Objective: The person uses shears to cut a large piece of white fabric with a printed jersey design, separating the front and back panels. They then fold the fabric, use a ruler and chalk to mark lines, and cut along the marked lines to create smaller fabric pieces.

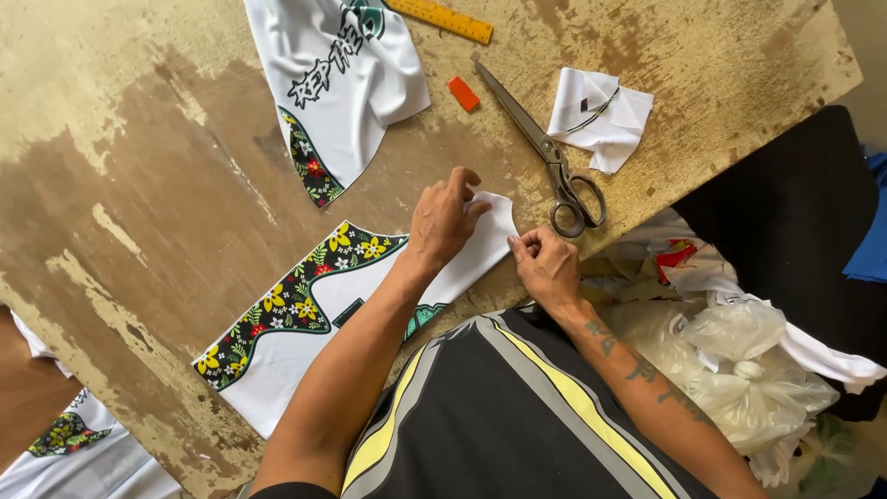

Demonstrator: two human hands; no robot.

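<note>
- My left grip (443, 220) lies flat, fingers spread, pressing the white floral-trimmed fabric panel (305, 319) on the worn surface (139, 176)
- My right grip (545, 266) pinches that panel's end edge; scissors (554, 157) just beyond; orange chalk (464, 93), yellow ruler (442, 18) farther off
</note>
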